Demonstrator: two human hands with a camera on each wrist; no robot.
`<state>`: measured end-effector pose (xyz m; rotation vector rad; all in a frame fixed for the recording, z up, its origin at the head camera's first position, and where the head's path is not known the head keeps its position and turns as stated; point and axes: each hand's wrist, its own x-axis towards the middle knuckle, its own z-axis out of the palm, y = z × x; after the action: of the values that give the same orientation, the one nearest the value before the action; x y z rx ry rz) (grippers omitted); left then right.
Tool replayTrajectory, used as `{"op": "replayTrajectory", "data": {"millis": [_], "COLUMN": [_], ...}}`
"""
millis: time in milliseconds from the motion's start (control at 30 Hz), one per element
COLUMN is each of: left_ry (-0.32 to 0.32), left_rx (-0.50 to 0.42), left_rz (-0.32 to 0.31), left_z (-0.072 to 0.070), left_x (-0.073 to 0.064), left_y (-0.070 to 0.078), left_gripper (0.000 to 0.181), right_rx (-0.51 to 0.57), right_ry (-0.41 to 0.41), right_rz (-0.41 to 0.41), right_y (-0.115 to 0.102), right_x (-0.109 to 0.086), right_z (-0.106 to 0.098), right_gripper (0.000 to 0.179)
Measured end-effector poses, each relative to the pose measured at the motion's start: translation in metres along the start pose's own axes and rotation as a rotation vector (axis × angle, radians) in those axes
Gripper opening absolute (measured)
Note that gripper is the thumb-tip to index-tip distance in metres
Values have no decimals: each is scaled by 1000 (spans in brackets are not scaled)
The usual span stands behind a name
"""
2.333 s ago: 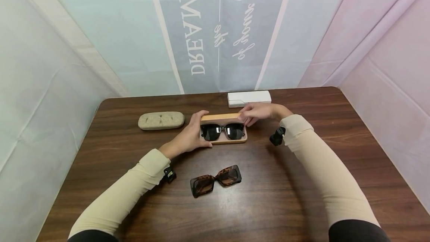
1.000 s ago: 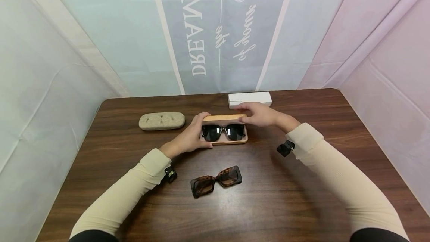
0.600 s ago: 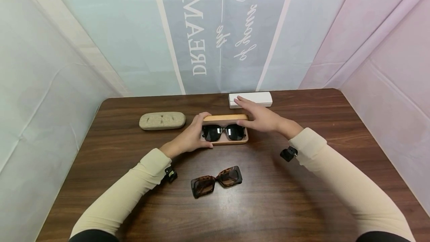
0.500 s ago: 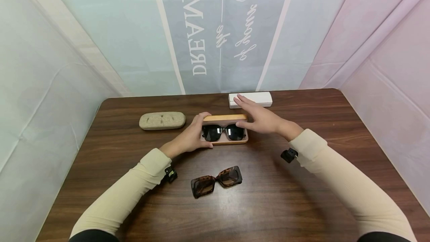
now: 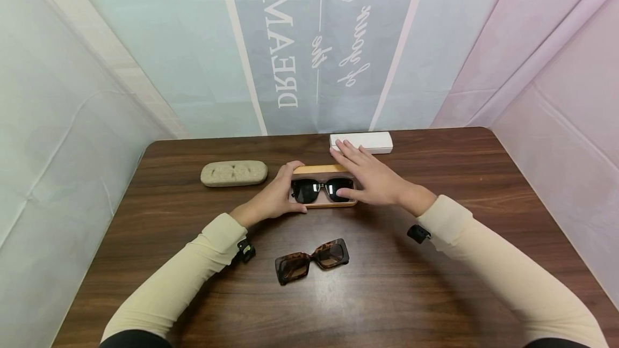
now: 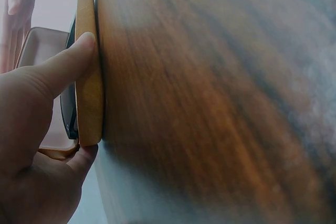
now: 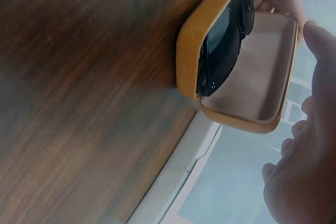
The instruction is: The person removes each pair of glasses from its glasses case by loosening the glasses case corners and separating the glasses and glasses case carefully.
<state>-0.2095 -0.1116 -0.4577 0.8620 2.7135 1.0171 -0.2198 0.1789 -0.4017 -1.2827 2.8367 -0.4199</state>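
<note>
A tan eyeglass case (image 5: pixel 319 168) stands on the table with its lid raised, its pale lining (image 7: pixel 262 61) showing. Black sunglasses (image 5: pixel 306 191) lie inside it. My left hand (image 5: pixel 268 197) grips the case's left end; in the left wrist view the thumb presses the front wall (image 6: pixel 89 93) and a finger curls under the hinge side. Fingers extended, my right hand (image 5: pixel 377 179) hovers over the case's right end, its thumb overlapping the right lens in the head view. The right wrist view shows a gap between that hand and the lid.
Tortoiseshell sunglasses (image 5: pixel 295 267) lie folded nearer the person. A beige fabric glasses case (image 5: pixel 234 173) is to the left, and a closed white case (image 5: pixel 372 142) sits near the table's back edge. A printed curtain (image 5: pixel 193 58) hangs behind.
My right hand has let go of the lid's right corner, straightened its fingers and come slightly nearer the person. The left hand keeps its grip, and the case stays put.
</note>
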Motion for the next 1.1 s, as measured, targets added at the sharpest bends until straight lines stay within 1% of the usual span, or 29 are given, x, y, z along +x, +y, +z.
{"op": "replayTrajectory", "data": {"millis": [133, 300, 500, 667, 767, 867, 1000, 1100], "left_ry": [6, 7, 8, 6, 7, 10, 12, 9], "left_rx": [1, 5, 2, -4, -8, -8, -12, -18], "left_rz": [13, 14, 21, 23, 26, 33, 35, 30], "left_z": [0, 0, 0, -1, -1, -2, -2, -2], "left_x": [0, 1, 2, 1, 1, 1, 0, 1], "left_y": [0, -1, -1, 0, 0, 0, 0, 0], "left_gripper": [104, 105, 105, 104, 104, 104, 104, 104], "right_rx": [-33, -61, -48, -33, -38, -38, -35, -23], "right_ry": [2, 0, -6, -23, -23, 1, 61, 101], "right_rz": [-36, -81, -135, -151, -176, -221, -286, -316], "right_y": [-3, -9, -17, -22, -24, -27, -30, -32], "right_x": [-1, -2, -3, -5, -6, -6, -5, -5], "right_z": [4, 8, 11, 12, 15, 17, 20, 21], "right_gripper": [95, 94, 91, 89, 86, 81, 72, 67]}}
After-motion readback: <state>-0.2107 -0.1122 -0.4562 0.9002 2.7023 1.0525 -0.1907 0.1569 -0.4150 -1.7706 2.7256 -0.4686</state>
